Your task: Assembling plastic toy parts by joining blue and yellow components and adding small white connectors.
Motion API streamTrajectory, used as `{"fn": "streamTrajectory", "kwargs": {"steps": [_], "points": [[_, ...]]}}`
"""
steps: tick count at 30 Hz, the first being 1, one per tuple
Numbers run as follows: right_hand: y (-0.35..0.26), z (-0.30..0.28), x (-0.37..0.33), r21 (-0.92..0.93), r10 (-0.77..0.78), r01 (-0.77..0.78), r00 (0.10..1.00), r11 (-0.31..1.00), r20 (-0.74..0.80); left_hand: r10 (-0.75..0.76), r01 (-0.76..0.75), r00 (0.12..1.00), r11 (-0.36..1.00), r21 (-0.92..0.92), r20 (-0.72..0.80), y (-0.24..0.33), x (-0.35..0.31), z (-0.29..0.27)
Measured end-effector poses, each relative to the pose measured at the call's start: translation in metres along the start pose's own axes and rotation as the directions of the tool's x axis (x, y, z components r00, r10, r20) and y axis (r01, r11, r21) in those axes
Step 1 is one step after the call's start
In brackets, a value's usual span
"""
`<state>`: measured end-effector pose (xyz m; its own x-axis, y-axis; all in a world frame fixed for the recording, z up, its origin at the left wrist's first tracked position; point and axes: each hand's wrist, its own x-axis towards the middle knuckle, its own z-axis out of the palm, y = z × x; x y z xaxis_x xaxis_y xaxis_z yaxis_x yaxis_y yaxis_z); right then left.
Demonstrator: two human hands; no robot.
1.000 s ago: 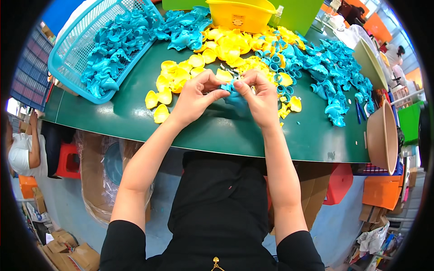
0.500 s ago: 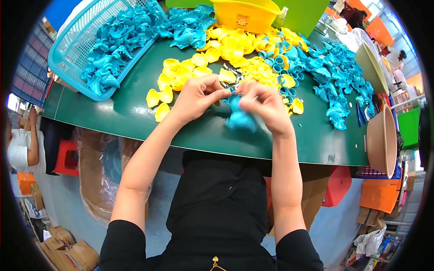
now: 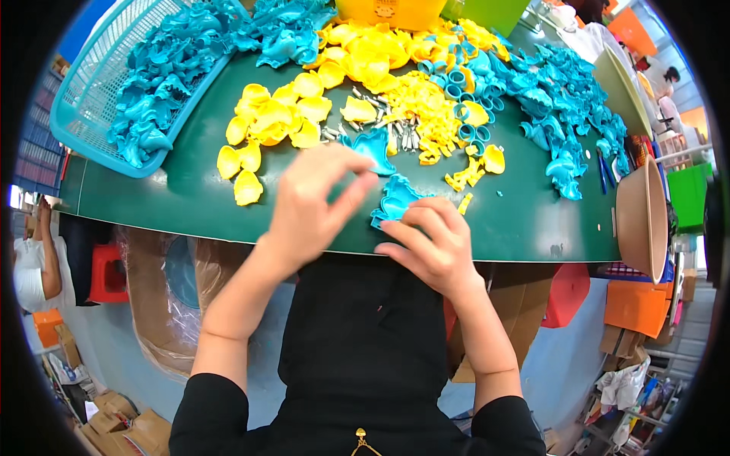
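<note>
A blue curved plastic piece with a ragged edge (image 3: 372, 147) lies on the green table by the fingertips of my left hand (image 3: 310, 199). That hand has thumb and forefinger apart; its forefinger tip reaches the piece's edge. Closer to me is a second blue ragged piece (image 3: 397, 199). Over its near edge my right hand (image 3: 432, 247) is bent, thumb apart from the fingers, fingertips at the piece and nothing visibly pinched. Small silvery metal parts (image 3: 409, 135) lie just beyond, among small yellow plastic parts (image 3: 426, 106).
Rounded yellow pieces (image 3: 274, 118) spread at left centre. A blue basket (image 3: 80, 144) full of blue pieces stands at far left. Blue rings (image 3: 456, 78) and a blue heap (image 3: 566, 106) lie right, with pliers (image 3: 605, 182) near a beige tub (image 3: 637, 220). A yellow bin (image 3: 391, 11) stands behind.
My hands have come nearer to me and parted. The blue piece that was blurred between them no longer hangs there; two blue pieces now lie on the table by my fingers. The view has shifted slightly.
</note>
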<state>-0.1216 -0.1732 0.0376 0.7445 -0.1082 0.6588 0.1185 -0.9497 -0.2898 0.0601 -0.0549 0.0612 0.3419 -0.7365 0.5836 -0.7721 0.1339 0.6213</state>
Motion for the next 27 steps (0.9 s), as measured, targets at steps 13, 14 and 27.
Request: {"fn": "streamTrajectory", "kwargs": {"steps": [13,14,27], "points": [[-0.005,-0.042,-0.043,0.73,0.868,-0.667,0.443,0.152,0.224,0.199,-0.342,0.915,0.844,0.413,0.352,0.035,-0.027,0.041],[-0.005,-0.042,-0.044,0.743,0.86,-0.662,0.431,0.097,0.272,0.199,-0.344,0.913,0.845,0.41,0.357,0.034,-0.034,0.037],[-0.006,-0.03,-0.036,0.661,0.794,-0.748,0.438,0.061,0.422,0.367,-0.47,0.845,0.857,0.213,0.389,0.018,-0.06,0.041]]}}
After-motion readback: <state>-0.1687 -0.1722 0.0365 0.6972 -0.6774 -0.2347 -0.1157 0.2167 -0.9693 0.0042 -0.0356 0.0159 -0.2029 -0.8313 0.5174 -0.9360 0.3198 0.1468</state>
